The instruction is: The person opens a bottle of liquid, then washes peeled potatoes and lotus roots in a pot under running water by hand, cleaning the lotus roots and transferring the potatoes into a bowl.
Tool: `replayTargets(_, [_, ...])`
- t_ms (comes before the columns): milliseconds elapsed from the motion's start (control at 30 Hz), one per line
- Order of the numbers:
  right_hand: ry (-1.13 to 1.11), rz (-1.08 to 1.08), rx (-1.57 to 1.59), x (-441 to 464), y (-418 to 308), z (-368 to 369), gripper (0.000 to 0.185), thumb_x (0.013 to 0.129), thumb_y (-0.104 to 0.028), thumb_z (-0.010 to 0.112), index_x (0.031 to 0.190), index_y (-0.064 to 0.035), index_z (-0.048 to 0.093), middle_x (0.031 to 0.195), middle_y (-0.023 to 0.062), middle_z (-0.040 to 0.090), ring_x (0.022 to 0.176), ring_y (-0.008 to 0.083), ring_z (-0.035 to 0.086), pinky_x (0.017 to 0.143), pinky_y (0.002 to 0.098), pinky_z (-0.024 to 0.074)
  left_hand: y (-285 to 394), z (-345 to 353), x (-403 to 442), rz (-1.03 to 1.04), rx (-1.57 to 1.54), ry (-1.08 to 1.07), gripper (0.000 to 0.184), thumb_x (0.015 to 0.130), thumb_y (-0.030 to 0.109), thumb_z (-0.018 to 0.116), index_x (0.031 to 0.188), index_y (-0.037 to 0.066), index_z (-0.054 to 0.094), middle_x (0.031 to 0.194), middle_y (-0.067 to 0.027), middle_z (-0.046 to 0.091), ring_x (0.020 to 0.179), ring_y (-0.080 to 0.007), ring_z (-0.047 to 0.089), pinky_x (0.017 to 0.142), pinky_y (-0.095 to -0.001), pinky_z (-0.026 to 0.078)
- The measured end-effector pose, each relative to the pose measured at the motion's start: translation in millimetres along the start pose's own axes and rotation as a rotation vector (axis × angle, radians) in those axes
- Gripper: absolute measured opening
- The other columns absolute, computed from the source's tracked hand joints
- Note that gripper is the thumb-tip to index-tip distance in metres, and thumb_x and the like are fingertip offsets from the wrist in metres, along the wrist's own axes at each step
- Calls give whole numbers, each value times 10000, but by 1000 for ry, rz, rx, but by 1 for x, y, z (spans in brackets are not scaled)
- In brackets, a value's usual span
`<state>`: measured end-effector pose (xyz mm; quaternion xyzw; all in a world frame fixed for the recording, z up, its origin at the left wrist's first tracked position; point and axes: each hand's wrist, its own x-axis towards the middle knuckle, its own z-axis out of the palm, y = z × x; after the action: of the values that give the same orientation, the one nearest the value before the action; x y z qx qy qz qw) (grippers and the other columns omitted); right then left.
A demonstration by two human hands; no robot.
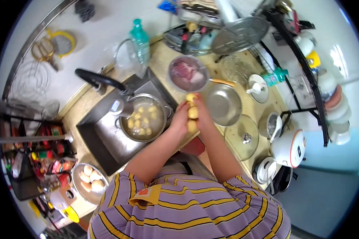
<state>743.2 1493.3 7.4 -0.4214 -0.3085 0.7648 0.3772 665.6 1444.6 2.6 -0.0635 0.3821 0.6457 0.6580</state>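
Our striped shirt [187,207] lies nearest; beyond it, our left hand [180,118] and right hand [204,113] clasp yellow potatoes [192,112] between pot [162,117] and pan [224,104], and we do well to cup them evenly so none slips

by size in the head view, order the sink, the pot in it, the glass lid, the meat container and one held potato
1. Sink
2. Pot
3. Glass lid and meat container: too alike to rank
4. Held potato

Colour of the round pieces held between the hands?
The round pieces are pale yellow; best seen in the head view, the only one.
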Motion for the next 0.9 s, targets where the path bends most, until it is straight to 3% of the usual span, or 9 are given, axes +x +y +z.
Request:
replayTargets(133, [159,-60,119,8,-70,-64,375,974,-325,517,1308,-156,490,1153,98,597,994,251,612,824,434,542,-34,84,31,-96,99,-260,369,1018,230,399,1352,83,449,1227,-129,589,1074,-270,620,908,-415,527])
replayTargets(200, [282,141,25,31,-83,-111,419,963,-409,531,1306,-171,497,1181,114,598,1002,262,622,782,450,555,-40,109,43,-338,45,-127,443,1019,390,383,1352,107,452,1259,-119,575,1126,-288,593,959,-466,490])
replayTargets(333, [358,140,-417,10,-109,-115,669,936,-534,527,1474,-165,375,1401,98,495,1229,265,509,1035,476,370,-35,112,41,-408,54,-202,624,993,585,306,1383,120,449,1349,-115,540,1216,-306,549,1032,-501,428])
replayTargets(400, [262,212,-351,3,-110,-111,718,952,-535,486,1519,-136,301,1512,89,388,1376,269,365,1120,425,241,-34,99,47,-396,34,-243,717,959,658,312,1370,92,469,1339,-147,553,1192,-300,573,1029,-467,439])
replayTargets(467, [274,297,-402,26,-85,-145,682,969,-521,458,1513,-135,317,1524,89,374,1370,271,372,1106,390,272,-24,96,35,-387,50,-211,713,972,633,313,1387,72,457,1363,-132,540,1222,-301,555,1050,-460,419])
replayTargets(633, [506,-504,-1159,6,-49,-129,357,973,-335,532,1220,-82,578,1161,120,593,1049,242,555,905,374,432,-5,62,-9,-108,250,-234,619,1006,535,375,1426,81,404,1482,-83,401,1320,-261,442,1118,-438,327])
replayTargets(667, [512,-735,-1350,-10,-53,-104,286,968,-274,555,1165,-71,599,1117,114,604,1023,233,561,879,365,443,-3,37,-12,-96,195,-239,551,1001,450,472,1391,62,443,1405,-75,484,1275,-230,484,1086,-398,356])
replayTargets(767, [24,-380,-960,-27,-21,-39,176,967,-205,577,1037,-45,600,999,61,609,925,162,575,778,293,466,29,-43,-28,19,299,-73,369,991,274,536,1308,86,526,1225,-45,607,1111,-170,572,944,-338,448])
replayTargets(900, [-579,-67,-1047,5,64,44,193,974,-193,575,1098,-48,601,1025,88,648,935,183,615,827,295,479,37,-200,7,162,628,304,284,957,187,536,1216,77,576,1126,-96,632,948,-191,622,806,-316,500])
